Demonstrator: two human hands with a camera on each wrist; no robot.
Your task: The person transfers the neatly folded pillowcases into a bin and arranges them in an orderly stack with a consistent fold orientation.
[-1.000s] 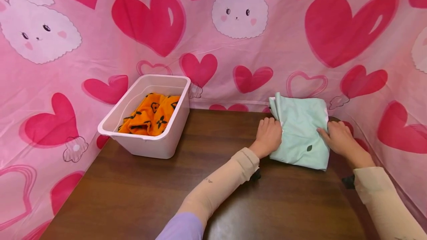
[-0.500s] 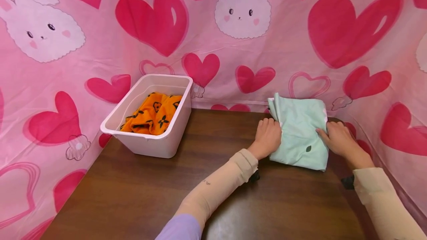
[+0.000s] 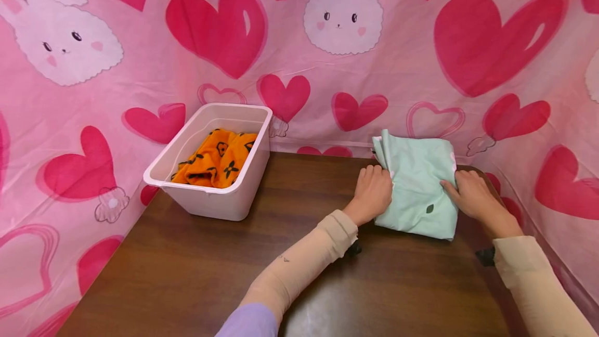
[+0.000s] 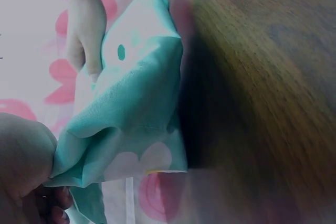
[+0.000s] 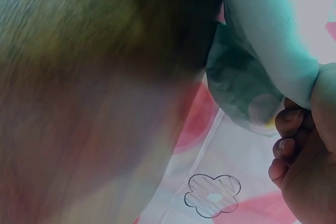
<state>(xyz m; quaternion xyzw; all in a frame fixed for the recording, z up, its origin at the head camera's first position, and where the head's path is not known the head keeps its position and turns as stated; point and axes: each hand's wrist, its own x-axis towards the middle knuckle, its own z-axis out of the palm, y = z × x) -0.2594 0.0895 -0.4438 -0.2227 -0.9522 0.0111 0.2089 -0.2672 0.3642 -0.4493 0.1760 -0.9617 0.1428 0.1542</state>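
A folded mint-green cloth [image 3: 418, 189] with a dark leaf print is at the right of the table, held between both hands. My left hand [image 3: 373, 191] grips its left side, fingers curled round the edge. On the opposite side my right hand [image 3: 477, 196] pinches the edge, thumb lying on top of the fabric. The left wrist view shows the cloth's [image 4: 131, 87] sagging folds and a white flower print at its near end. In the right wrist view the right fingertips [image 5: 286, 145] curl under the cloth's [image 5: 268, 40] edge.
A pale pink plastic bin [image 3: 252, 191] stands at the back left of the brown wooden table [image 3: 210, 269]. Inside lies a crumpled orange cloth [image 3: 220, 160] with black motifs. Pink curtain [image 3: 290, 25] with hearts and rabbits hangs close behind the table and along both sides.
Both hands and the mint-green cloth have shifted slightly left relative to the curtain, keeping the same grip. The head view has turned a little. The bin has stayed in place.
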